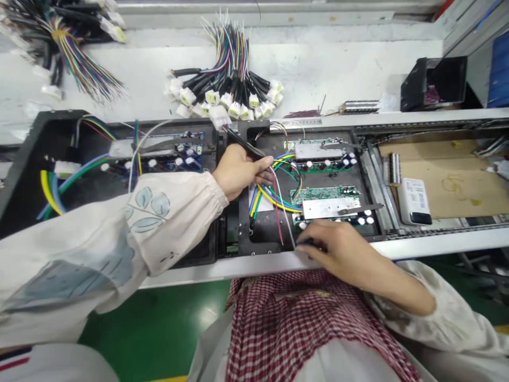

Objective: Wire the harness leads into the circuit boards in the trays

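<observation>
My left hand is closed around a black-sleeved wire harness whose white connector lies at the tray's far edge. Thin red, white and coloured wires fan out from my fingers over the black tray. My right hand rests at the tray's near edge with fingers curled, pinching a small dark piece at the end of a thin white wire. Just beyond it sit two green circuit boards with metal heat sinks and capacitors.
A second black tray with boards and thick cables sits at left. Bundles of harnesses with white connectors lie on the white bench behind. A cardboard sheet and a white device lie at right. A black box stands far right.
</observation>
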### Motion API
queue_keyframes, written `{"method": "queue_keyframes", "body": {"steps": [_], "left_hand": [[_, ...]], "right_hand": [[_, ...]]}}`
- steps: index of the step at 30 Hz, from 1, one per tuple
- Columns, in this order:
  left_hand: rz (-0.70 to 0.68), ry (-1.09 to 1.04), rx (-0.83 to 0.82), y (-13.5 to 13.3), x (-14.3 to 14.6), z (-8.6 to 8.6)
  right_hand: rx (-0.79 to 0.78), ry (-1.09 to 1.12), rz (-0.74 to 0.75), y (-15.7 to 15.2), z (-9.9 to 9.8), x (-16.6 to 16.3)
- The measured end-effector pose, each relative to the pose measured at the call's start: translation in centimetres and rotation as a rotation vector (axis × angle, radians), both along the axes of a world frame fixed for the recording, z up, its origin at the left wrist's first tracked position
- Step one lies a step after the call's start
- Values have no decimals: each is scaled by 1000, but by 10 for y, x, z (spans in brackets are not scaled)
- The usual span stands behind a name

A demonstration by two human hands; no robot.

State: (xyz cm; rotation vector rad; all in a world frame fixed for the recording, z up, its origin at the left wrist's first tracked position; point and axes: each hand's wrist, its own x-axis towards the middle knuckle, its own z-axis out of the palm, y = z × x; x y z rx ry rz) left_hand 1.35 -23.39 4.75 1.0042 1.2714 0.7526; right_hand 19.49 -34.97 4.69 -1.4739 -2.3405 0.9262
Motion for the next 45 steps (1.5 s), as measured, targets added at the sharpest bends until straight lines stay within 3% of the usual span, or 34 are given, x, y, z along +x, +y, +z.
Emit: {"method": "queue_keyframes", "body": {"steps": [3, 7, 11, 13, 16, 21, 29, 35, 37, 40, 42, 45], "left_hand": [[5, -1, 13, 0, -1, -1], [8, -9, 3, 0, -2, -2], [12, -1, 9, 0, -2, -2], [20, 4, 20, -1, -2, -2], [26, 29, 47, -2, -3, -3], [-1, 94, 84, -3, -6, -5], [-17, 98, 72, -1, -7, -6], [-18, 106, 69, -1, -6, -6], [-17, 106, 76, -1, -7, -6], [-15, 108, 82, -2, -6, -5], [-19, 111, 81, -2, -4, -5], [-19, 120, 84, -2, -3, -7]], "right_hand": [[99, -68, -73, 15, -2, 3], [101, -176, -22, 22, -4, -11], [30, -7, 9, 15, 8, 4], [69, 99, -131, 23, 9, 20], [199, 48, -438, 50, -4, 37], [154, -13, -462, 76, -31, 37], [140, -55, -477, 71, -30, 36], [96, -92, -457, 73, -33, 38], [64, -162, -439, 70, -28, 41], [143, -264, -413, 59, -12, 36], [169, -229, -302, 49, -2, 23], [49, -174, -27, 36, 5, -1]]}}
